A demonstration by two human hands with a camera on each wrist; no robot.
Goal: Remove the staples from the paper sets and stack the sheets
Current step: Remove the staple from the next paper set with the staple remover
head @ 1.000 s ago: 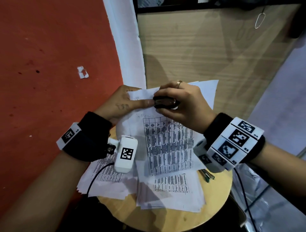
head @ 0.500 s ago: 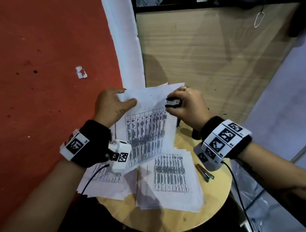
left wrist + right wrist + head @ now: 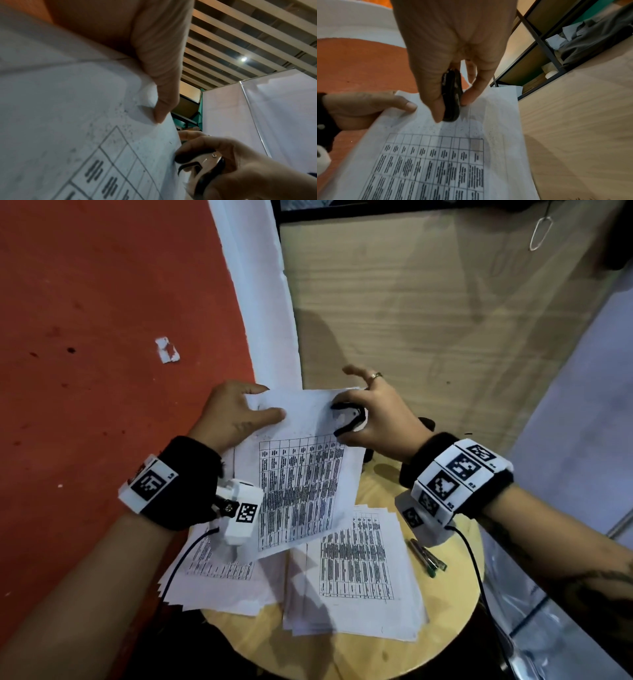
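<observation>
A printed paper set (image 3: pixel 301 474) with a table on it is held up above the round wooden stool (image 3: pixel 455 594). My left hand (image 3: pixel 236 416) pinches its top left corner, thumb on the front (image 3: pixel 163 86) (image 3: pixel 368 106). My right hand (image 3: pixel 373 416) grips a black staple remover (image 3: pixel 347 419) (image 3: pixel 452 97) (image 3: pixel 202 166) between thumb and finger at the set's top right corner, its jaws spread apart. The other fingers are lifted. Two loose piles of printed sheets lie on the stool: one at front right (image 3: pixel 356 573), one at left (image 3: pixel 219 577).
Two pens (image 3: pixel 428 558) lie on the stool's right side below my right wrist. A wooden panel (image 3: pixel 428 320) rises behind the stool, with red floor (image 3: pixel 85 354) to the left. A paper scrap (image 3: pixel 167 350) lies on the floor. Wrist cables hang near the stool.
The paper set has come up off the stool and swung left, held at both top corners. The staple remover's jaws, closed a second ago, now stand apart, and my right fingers have lifted.
</observation>
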